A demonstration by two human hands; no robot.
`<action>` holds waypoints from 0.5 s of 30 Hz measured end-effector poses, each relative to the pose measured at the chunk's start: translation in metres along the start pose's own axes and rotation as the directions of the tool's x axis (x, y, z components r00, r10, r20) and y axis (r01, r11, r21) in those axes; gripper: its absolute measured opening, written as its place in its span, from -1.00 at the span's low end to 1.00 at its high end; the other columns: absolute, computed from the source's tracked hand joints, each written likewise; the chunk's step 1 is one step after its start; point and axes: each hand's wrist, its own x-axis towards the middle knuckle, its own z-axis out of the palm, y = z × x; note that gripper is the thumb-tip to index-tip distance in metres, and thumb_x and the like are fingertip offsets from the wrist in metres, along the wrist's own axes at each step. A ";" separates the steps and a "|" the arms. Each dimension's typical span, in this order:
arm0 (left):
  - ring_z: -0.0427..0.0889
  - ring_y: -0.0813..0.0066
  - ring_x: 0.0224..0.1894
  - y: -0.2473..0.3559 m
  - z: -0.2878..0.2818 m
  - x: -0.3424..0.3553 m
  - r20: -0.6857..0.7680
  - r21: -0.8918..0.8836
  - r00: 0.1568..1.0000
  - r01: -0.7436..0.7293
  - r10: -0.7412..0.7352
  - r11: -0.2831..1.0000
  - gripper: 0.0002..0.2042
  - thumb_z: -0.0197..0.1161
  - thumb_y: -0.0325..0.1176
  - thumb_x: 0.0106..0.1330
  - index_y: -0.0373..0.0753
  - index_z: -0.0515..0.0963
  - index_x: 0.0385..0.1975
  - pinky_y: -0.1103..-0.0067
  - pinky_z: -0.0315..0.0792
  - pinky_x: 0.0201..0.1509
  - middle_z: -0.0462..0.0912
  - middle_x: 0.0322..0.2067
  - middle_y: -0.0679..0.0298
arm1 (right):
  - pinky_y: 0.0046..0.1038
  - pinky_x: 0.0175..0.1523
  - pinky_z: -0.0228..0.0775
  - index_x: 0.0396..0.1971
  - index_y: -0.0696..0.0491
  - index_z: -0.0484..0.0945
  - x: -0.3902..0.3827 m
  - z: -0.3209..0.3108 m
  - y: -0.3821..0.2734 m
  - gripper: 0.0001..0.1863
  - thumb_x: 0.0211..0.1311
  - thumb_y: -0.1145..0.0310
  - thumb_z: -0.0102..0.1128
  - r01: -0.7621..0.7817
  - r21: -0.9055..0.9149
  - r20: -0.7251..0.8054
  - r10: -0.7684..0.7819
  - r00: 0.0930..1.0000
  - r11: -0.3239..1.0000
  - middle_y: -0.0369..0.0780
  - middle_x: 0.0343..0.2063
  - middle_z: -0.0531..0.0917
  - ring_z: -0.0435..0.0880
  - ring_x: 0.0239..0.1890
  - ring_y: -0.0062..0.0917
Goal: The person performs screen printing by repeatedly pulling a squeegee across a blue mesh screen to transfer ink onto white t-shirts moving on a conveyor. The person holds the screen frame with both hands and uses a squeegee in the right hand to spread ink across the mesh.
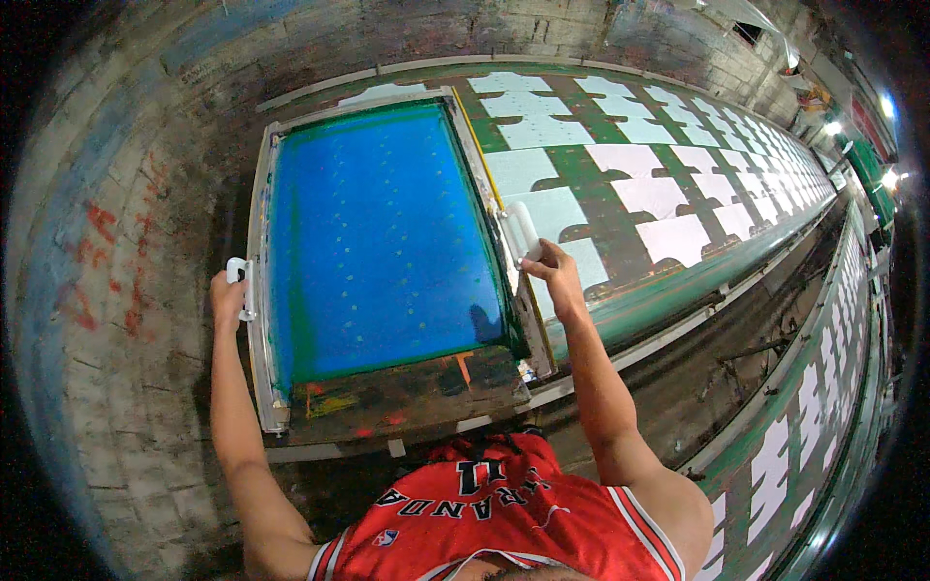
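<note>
A large screen-printing frame point(260, 290) with a blue mesh point(378, 232) lies in front of me at the end of a long table. Green edging borders the blue, and small pale marks dot it. My left hand point(229, 293) is wrapped round the white handle point(237, 267) on the frame's left side. On the right side, my right hand point(555, 274) has its fingers closed at the near end of another white handle point(523, 229). Both arms reach forward. Beneath the mesh, whatever lies there is hidden.
White and pale pink cut fabric pieces point(668, 238) lie in rows along the green table point(620, 312) to the right. A second table point(736, 465) with white pieces runs at far right. A block wall point(126, 358) with red marks stands close on the left.
</note>
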 end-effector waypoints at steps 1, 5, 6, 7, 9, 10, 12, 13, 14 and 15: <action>0.63 0.38 -0.48 0.014 0.015 -0.010 0.015 0.008 1.000 -0.007 0.006 1.000 -0.80 0.35 -0.48 0.17 -0.40 0.57 -0.24 0.38 0.44 -0.44 0.61 -0.50 0.16 | -0.39 0.16 0.43 0.30 0.41 0.34 0.003 -0.021 -0.003 -0.12 0.04 0.26 0.53 -0.026 0.003 -0.027 0.026 0.999 1.000 0.00 -0.08 0.69 0.67 -0.04 -0.34; 0.57 0.41 -0.59 0.078 0.079 -0.057 0.035 0.008 0.999 -0.017 0.017 1.000 -0.83 0.31 -0.50 0.19 -0.40 0.56 -0.25 0.40 0.41 -0.53 0.58 -0.53 0.20 | -0.41 0.17 0.42 0.32 0.41 0.30 0.012 -0.121 -0.010 -0.13 0.06 0.32 0.49 0.015 -0.028 -0.008 -0.015 1.000 0.999 0.00 -0.10 0.70 0.66 -0.02 -0.37; 0.55 0.40 -0.61 0.093 0.094 -0.070 0.023 0.014 1.000 -0.009 0.008 1.000 -0.83 0.30 -0.50 0.20 -0.40 0.56 -0.25 0.40 0.40 -0.54 0.58 -0.53 0.21 | -0.41 0.17 0.42 0.32 0.41 0.31 0.012 -0.146 -0.011 -0.13 0.05 0.32 0.49 0.037 0.005 -0.011 -0.037 0.999 0.999 0.00 -0.11 0.70 0.66 -0.03 -0.37; 0.55 0.41 -0.61 0.107 0.107 -0.082 0.059 -0.008 0.998 -0.021 0.021 1.000 -0.83 0.29 -0.50 0.20 -0.40 0.56 -0.25 0.40 0.40 -0.55 0.58 -0.54 0.21 | -0.41 0.16 0.42 0.31 0.41 0.32 0.010 -0.170 -0.012 -0.13 0.05 0.31 0.50 0.030 0.012 -0.029 -0.029 0.999 0.999 0.00 -0.11 0.70 0.66 -0.03 -0.38; 0.55 0.42 -0.61 0.135 0.134 -0.104 0.114 -0.020 0.993 -0.009 0.012 1.000 -0.84 0.28 -0.50 0.20 -0.39 0.56 -0.25 0.40 0.39 -0.56 0.57 -0.54 0.22 | -0.40 0.20 0.38 0.31 0.40 0.34 0.012 -0.214 -0.010 -0.16 0.05 0.33 0.48 0.008 0.008 -0.050 -0.008 0.999 1.000 -0.01 -0.07 0.69 0.64 0.00 -0.37; 0.54 0.42 -0.61 0.145 0.146 -0.117 0.115 -0.005 0.993 -0.028 0.028 1.000 -0.84 0.27 -0.51 0.20 -0.37 0.57 -0.24 0.41 0.38 -0.55 0.58 -0.52 0.23 | -0.39 0.25 0.35 0.31 0.39 0.34 0.014 -0.236 -0.009 -0.18 0.07 0.35 0.45 -0.005 -0.002 -0.054 0.005 0.999 1.000 -0.01 -0.02 0.67 0.63 0.03 -0.37; 0.53 0.43 -0.60 0.165 0.173 -0.142 0.107 -0.016 0.994 -0.033 0.034 0.999 -0.84 0.26 -0.52 0.20 -0.36 0.58 -0.22 0.42 0.38 -0.55 0.57 -0.52 0.24 | -0.39 0.14 0.43 0.30 0.40 0.34 0.020 -0.276 -0.004 -0.13 0.04 0.26 0.51 0.002 -0.062 -0.090 -0.008 0.996 0.998 0.01 -0.09 0.70 0.66 -0.05 -0.37; 0.52 0.43 -0.60 0.175 0.185 -0.152 0.112 -0.003 0.993 -0.028 0.028 1.000 -0.84 0.26 -0.52 0.21 -0.35 0.58 -0.22 0.43 0.38 -0.54 0.57 -0.52 0.25 | -0.39 0.13 0.44 0.30 0.40 0.34 0.024 -0.293 0.000 -0.13 0.04 0.26 0.51 0.030 -0.041 -0.071 -0.033 0.997 0.999 0.01 -0.09 0.70 0.66 -0.06 -0.37; 0.50 0.45 -0.60 0.183 0.194 -0.160 0.125 0.015 0.992 0.015 -0.017 1.000 -0.82 0.25 -0.53 0.21 -0.35 0.59 -0.19 0.45 0.38 -0.52 0.57 -0.52 0.26 | -0.39 0.12 0.44 0.30 0.40 0.34 0.026 -0.307 0.003 -0.13 0.03 0.27 0.51 0.028 -0.042 -0.075 -0.031 0.997 0.999 0.01 -0.09 0.70 0.66 -0.06 -0.36; 0.50 0.47 -0.60 0.190 0.202 -0.170 0.132 -0.033 0.991 0.040 -0.036 0.999 -0.81 0.25 -0.54 0.21 -0.34 0.58 -0.18 0.46 0.38 -0.52 0.56 -0.52 0.26 | -0.38 0.12 0.44 0.30 0.40 0.34 0.029 -0.319 0.004 -0.12 0.03 0.27 0.51 0.005 -0.047 -0.096 -0.010 0.995 0.999 0.01 -0.09 0.70 0.66 -0.06 -0.36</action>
